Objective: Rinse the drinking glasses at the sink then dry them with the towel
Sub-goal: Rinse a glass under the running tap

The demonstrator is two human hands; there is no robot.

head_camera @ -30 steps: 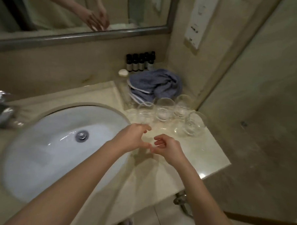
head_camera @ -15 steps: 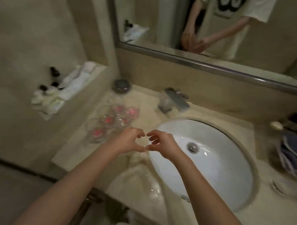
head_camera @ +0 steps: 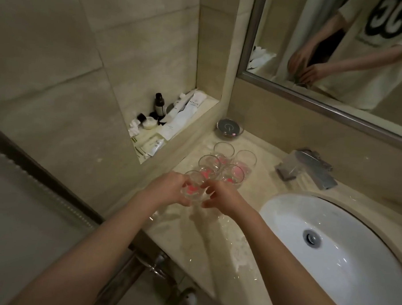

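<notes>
Both hands, L (head_camera: 165,190) & R (head_camera: 221,197), grip round clear glass (head_camera: 192,190).

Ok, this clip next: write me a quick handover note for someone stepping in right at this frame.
Left hand and right hand both grip one glass with pink residue, held over the counter left of the sink.
Four more glasses with pink residue stand just behind it.
The faucet is not visibly running.
Done: nothing rinsed yet.
Left: rinse all five, then dry them; no towel is in view.
</notes>
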